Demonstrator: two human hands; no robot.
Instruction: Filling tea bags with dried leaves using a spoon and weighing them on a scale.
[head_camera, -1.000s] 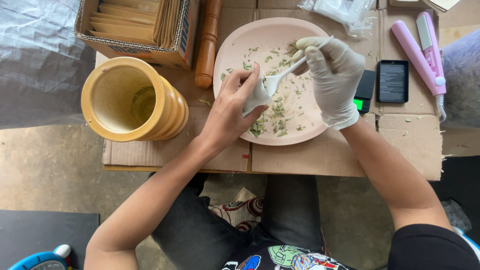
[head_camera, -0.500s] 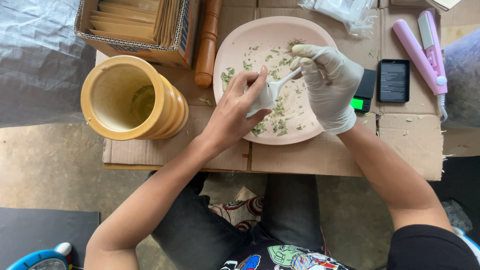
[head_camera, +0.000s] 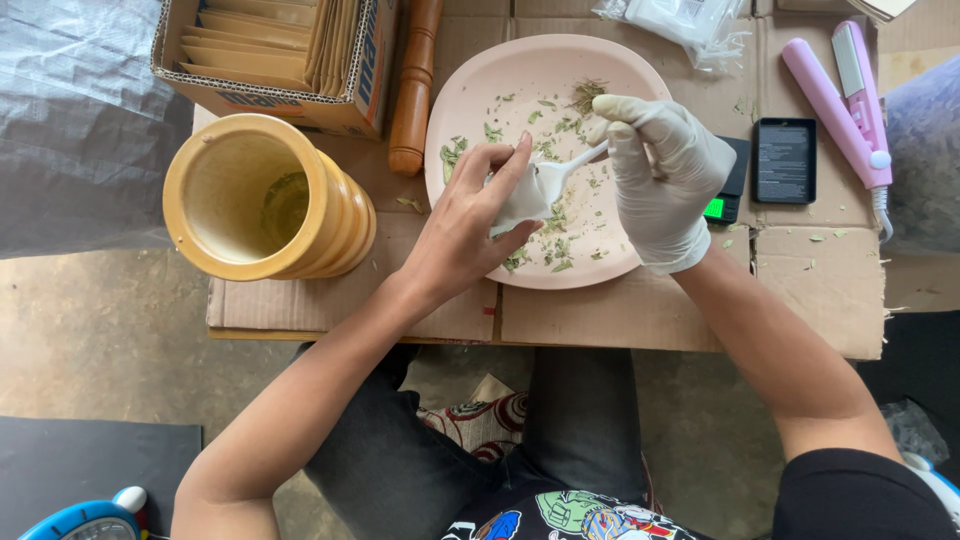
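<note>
A low table (head_camera: 640, 320) covered in flattened cardboard stands on a bare concrete floor (head_camera: 100, 330), with the person's knees under its near edge. On it, under both hands, lies a pale pink plate (head_camera: 470, 90) strewn with bits of dried green leaf (head_camera: 555, 220). The bare left hand (head_camera: 465, 235) is curled over the near side of the plate, its thumb and fingers pinched shut on a small white paper pouch (head_camera: 518, 205). The right hand (head_camera: 665, 180), in a pale glove, is closed around the handle of a white plastic spoon (head_camera: 560, 175), whose bowl touches the mouth of the pouch. Left of the left hand stands a yellow wooden mortar (head_camera: 260, 195), and beyond that hand lies a brown wooden pestle (head_camera: 415, 85), beside a cardboard box (head_camera: 365, 70) packed with brown paper envelopes (head_camera: 260, 35). Just right of the gloved hand sits a small black scale (head_camera: 785, 160), partly hidden by the wrist, and further right lies a pink heat sealer (head_camera: 835, 100). Beyond the right hand lies a clear plastic bag (head_camera: 680, 25).
</note>
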